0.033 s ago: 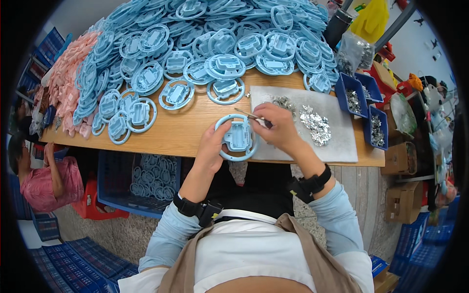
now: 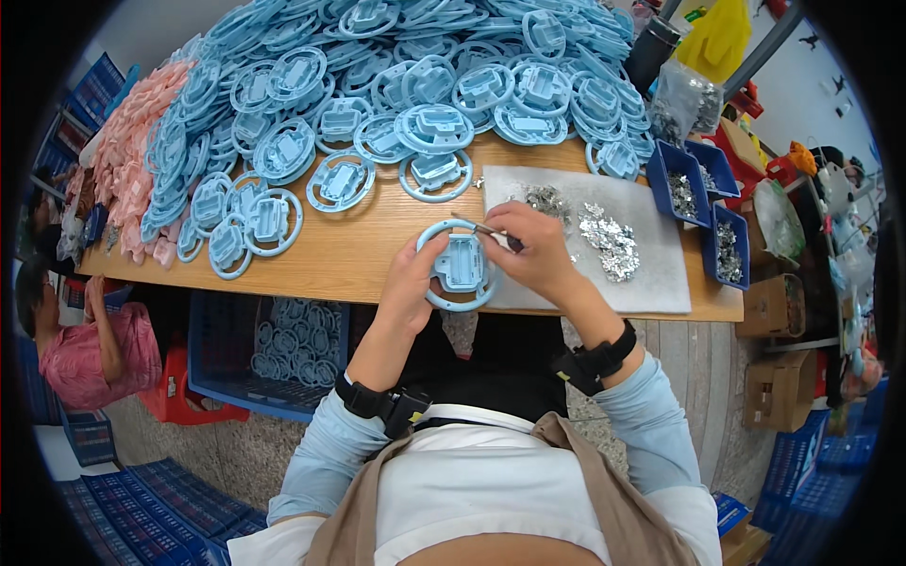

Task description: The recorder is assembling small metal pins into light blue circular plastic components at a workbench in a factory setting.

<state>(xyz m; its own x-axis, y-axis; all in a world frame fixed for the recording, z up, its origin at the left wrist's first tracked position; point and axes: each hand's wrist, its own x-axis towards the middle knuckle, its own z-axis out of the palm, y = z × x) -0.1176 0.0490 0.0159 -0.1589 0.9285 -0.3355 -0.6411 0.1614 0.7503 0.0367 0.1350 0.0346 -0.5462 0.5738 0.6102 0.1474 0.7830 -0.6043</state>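
My left hand [image 2: 408, 288] is closed on the left side of a light-blue round plastic part [image 2: 462, 262], thumb over its rim. This part has an outer ring and a boxy recess in the middle, and it is held just over the table's front edge. In my right hand [image 2: 536, 253], pinched between the fingers, is a slim metal tool with a dark end, which looks like tweezers [image 2: 487, 229]. Its thin tip lies at the ring's upper rim; whether it touches cannot be made out. My right fingertips are close to the ring's right side.
Blue plastic parts [image 2: 436, 127] are heaped across the wooden table [image 2: 368, 255], with pink pieces [image 2: 132, 170] at left. Small silvery metal pieces [image 2: 609, 243] lie on a pale mat [image 2: 651, 283]; blue bins [image 2: 727, 250] hold more. A blue crate [image 2: 222, 363] stands below; another person [image 2: 104, 344] is at left.
My right hand and the tool have shifted slightly, bringing the fingers nearer the ring's right side. My left hand and the blue part have hardly moved.
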